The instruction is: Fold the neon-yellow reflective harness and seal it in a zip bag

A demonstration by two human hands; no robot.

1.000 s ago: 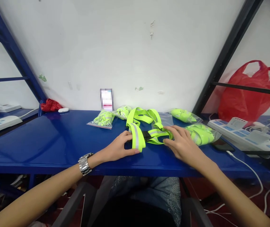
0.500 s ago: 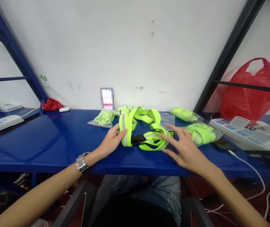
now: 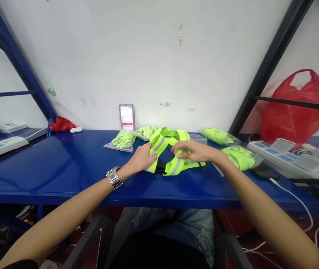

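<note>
A neon-yellow reflective strap (image 3: 173, 167) with grey stripes lies in loops on the blue table in front of me. Its black buckle (image 3: 160, 169) shows low between my hands. My left hand (image 3: 143, 157) is closed on the strap's left loop, thumb to the front. On the right side, my right hand (image 3: 194, 150) pinches the strap from above, its fingers curled over a loop. A clear plastic bag (image 3: 200, 139) lies partly behind the strap and my right hand.
Bagged yellow straps lie at the back left (image 3: 124, 140) and right (image 3: 239, 157). A phone (image 3: 127, 117) leans on the wall; another phone (image 3: 265, 172) lies right, beside a white power strip (image 3: 288, 157). A red plastic bag (image 3: 296, 108) stands behind the black frame.
My right hand has moved left and inward, going from spread fingers to gripping the strap. My left hand shifted slightly right, and the loops have been drawn into a different shape.
</note>
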